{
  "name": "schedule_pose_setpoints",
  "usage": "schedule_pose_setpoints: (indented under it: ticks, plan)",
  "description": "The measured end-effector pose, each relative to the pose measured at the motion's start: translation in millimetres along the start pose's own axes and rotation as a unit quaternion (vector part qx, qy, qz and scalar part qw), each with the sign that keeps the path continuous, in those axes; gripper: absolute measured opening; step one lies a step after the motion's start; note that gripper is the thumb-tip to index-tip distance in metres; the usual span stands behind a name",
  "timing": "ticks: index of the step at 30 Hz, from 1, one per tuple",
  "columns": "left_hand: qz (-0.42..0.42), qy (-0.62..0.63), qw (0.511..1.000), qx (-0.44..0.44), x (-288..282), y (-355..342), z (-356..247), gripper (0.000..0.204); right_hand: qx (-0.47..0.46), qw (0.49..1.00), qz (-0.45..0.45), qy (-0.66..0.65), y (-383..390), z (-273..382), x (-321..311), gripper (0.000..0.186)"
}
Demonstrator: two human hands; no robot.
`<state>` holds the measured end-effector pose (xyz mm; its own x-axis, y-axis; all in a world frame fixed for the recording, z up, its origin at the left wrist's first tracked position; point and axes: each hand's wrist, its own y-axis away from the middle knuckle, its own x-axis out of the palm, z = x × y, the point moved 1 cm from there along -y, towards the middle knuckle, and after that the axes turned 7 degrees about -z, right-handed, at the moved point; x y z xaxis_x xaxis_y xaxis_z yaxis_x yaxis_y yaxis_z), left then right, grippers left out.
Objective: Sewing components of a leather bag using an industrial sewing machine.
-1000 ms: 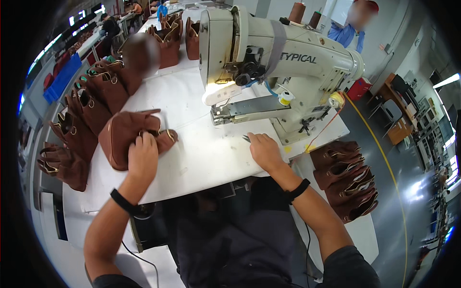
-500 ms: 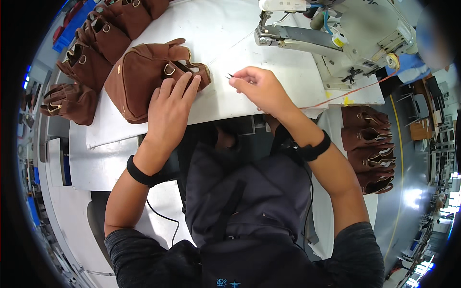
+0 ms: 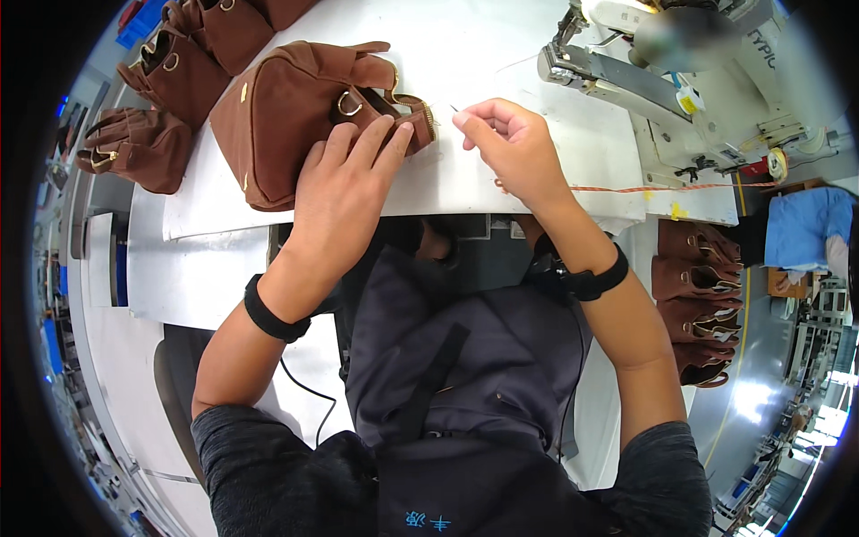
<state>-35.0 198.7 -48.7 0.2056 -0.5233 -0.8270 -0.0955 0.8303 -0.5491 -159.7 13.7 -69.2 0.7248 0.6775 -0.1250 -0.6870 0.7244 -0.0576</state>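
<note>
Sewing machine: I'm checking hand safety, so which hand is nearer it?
Right. The right hand is below and left of the sewing machine in the picture; the left hand is farther left, touching a brown handbag.

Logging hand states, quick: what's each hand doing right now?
Left hand: open, fingers resting on the brown bag.
Right hand: closed, pinching a small dark-tipped tool.

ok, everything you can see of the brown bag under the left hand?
The brown bag looks like soft leather or suede, with seamed panels, a gold ring and a gold-toothed zip by its opening. It lies on its side on the white table, mouth roughly rightward. The left hand rests on its near right part, hiding some; the interior can't be made out.
</note>
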Motion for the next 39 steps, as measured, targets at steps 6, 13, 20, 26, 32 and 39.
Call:
schedule_pose_setpoints:
  ticks: [6,13,20,26,32,39]
  plan:
    - [-0.002,-0.01,1.0,-0.01,-1,4,2,0.061,0.041,0.998,0.036,-0.02,-9,-14,1,0.028]
    - [-0.005,-0.007,1.0,0.0,-1,8,9,0.058,0.064,0.995,0.054,-0.056,-14,-9,14,0.027]
    - [0.037,-0.018,0.998,-0.055,-4,-4,7,0.061,0.007,0.999,0.032,-0.022,-11,-24,-1,0.024]
    - [-0.28,0.289,0.898,-0.176,-65,-7,64,0.048,-0.245,0.875,-0.187,0.374,8,-51,-106,0.028]
    - [-0.329,0.389,0.831,-0.222,-66,21,91,0.07,-0.284,0.79,-0.27,0.472,23,-93,-171,0.028]
    - [-0.172,0.41,0.851,-0.279,-39,49,72,0.059,-0.287,0.775,-0.276,0.49,22,-100,-170,0.024]
